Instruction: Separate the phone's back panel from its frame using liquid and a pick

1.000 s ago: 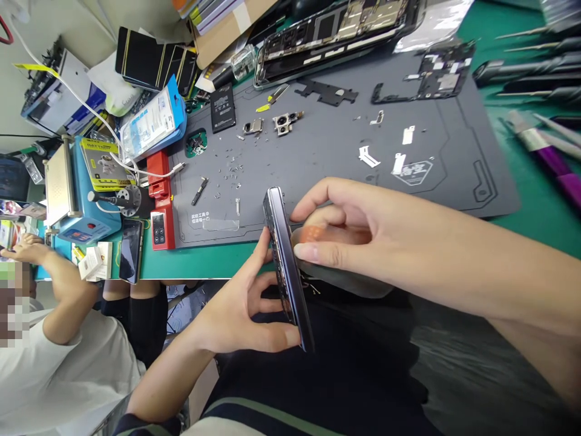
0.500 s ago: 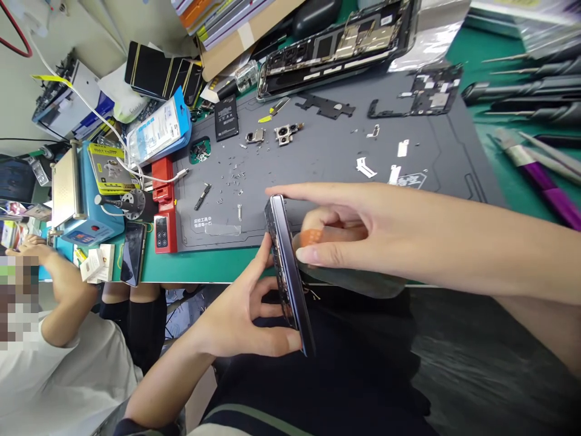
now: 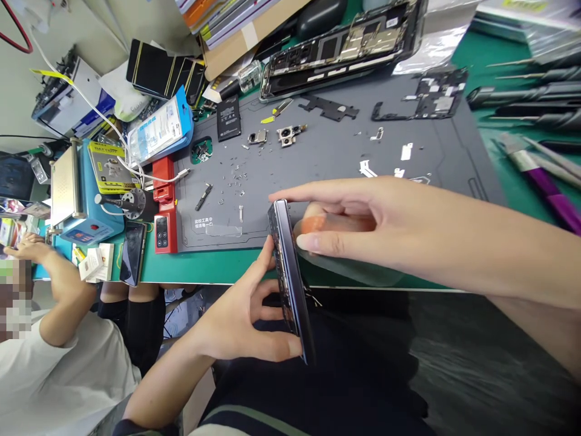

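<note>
An opened phone is held nearly edge-on over the front edge of the bench, its dark side rim facing me and inner parts just showing on the left. My left hand grips it, thumb on the lower end and fingers along the inner side. On the other side, my right hand pinches a thin translucent plastic sheet with an orange patch, close beside the rim. Its index finger stretches over the phone's top end. Whether the sheet touches the phone I cannot tell.
A grey work mat carries several screws, camera modules, a battery and metal plates. Behind lies another opened phone. Screwdrivers and tweezers are at right, a red device at left. A person sits at far left.
My right hand and the plastic sheet have risen slightly. The phone has shifted a little right and down in the picture, still in my left hand.
</note>
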The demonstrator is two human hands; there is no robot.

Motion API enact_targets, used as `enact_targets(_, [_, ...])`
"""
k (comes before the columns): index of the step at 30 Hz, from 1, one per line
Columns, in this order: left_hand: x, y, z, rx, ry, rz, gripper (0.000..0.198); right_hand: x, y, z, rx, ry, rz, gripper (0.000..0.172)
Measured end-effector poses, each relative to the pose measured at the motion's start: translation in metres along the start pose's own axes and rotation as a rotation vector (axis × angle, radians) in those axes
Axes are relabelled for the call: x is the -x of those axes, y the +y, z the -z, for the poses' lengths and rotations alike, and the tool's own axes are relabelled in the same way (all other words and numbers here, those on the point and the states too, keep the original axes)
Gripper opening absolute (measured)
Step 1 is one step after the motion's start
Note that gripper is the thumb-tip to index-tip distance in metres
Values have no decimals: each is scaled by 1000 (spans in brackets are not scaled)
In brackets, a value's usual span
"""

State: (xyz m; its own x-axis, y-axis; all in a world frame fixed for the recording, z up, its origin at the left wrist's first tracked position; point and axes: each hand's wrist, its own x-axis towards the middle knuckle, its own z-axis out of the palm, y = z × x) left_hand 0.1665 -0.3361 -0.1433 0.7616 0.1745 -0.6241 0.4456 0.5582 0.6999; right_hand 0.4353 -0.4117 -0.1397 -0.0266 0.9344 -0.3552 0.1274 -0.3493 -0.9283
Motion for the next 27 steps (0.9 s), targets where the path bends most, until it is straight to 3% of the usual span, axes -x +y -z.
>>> enact_targets(3, [0, -1, 0, 26, -5, -5, 154, 6, -5, -4, 20, -7, -44, 91])
enact_targets(12, [-1, -1, 1, 23, -7, -5, 154, 15, -8, -16, -155, -1, -101, 92])
enact_targets(18, [-1, 0, -1, 7, -3, -2, 151, 10, -7, -12, -192, 65, -55, 72])
enact_targets(27, [-1, -1, 1, 14, -8, -21, 152, 3, -5, -9, -170, 73, -53, 67])
